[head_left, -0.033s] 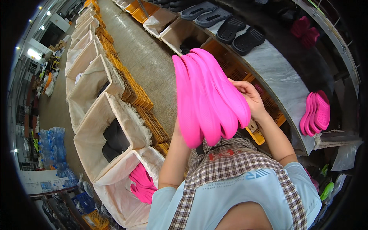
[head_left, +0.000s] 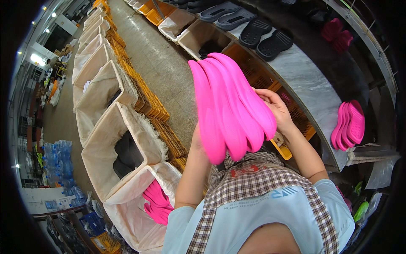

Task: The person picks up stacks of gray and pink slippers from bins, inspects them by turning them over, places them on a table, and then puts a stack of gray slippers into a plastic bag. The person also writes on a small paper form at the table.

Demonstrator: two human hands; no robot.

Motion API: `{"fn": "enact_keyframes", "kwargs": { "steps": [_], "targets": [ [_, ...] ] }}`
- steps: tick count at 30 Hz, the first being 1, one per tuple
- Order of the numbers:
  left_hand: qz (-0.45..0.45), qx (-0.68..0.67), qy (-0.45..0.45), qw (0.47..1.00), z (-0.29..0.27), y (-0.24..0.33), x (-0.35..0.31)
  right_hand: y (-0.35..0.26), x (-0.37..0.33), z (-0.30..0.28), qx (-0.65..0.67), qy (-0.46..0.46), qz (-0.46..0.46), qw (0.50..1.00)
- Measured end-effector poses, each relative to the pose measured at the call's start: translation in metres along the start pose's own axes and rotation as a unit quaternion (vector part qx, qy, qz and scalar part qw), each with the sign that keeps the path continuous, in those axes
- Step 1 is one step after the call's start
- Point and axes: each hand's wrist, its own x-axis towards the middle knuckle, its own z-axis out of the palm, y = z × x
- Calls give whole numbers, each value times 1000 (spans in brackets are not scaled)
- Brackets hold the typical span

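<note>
A stack of several glossy pink shoe soles (head_left: 230, 108) is held up in front of my apron, their smooth curved sides toward me. My right hand (head_left: 275, 108) grips the stack's right edge, fingers bent in behind it. On the opposite side my left hand (head_left: 198, 137) supports the stack from the left and below; most of its fingers are hidden behind the soles. Another pile of pink soles (head_left: 349, 125) rests at the right end of a grey marbled conveyor belt (head_left: 304, 76). More pink soles (head_left: 157, 203) lie in the nearest cloth-lined bin (head_left: 135, 226).
Cloth-lined bins (head_left: 101, 148) run along my left, beside yellow crates (head_left: 156, 114). Dark soles (head_left: 275, 44) lie on the belt's far part. Beneath the belt stand orange crates (head_left: 258, 76). Blue water bottles (head_left: 63, 163) are stacked far left.
The upper end of the held pink stack has tipped very slightly to the left, and the soles have fanned a little. Both hands remain on it.
</note>
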Motion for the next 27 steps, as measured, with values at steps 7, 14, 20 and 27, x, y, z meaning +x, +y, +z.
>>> {"fn": "enact_keyframes", "kwargs": {
  "steps": [7,14,20,27],
  "targets": [
    [33,77,-60,995,-9,8,2,13,-13,12,89,-10,7,996],
    [43,100,-73,991,-21,11,4,24,-15,12,53,7,25,998],
    [34,86,-43,995,-24,13,0,31,-12,14,-3,-31,-7,1000],
    [42,104,-12,994,-10,13,-4,1,-7,45,-135,-55,-9,989]
  ]
}}
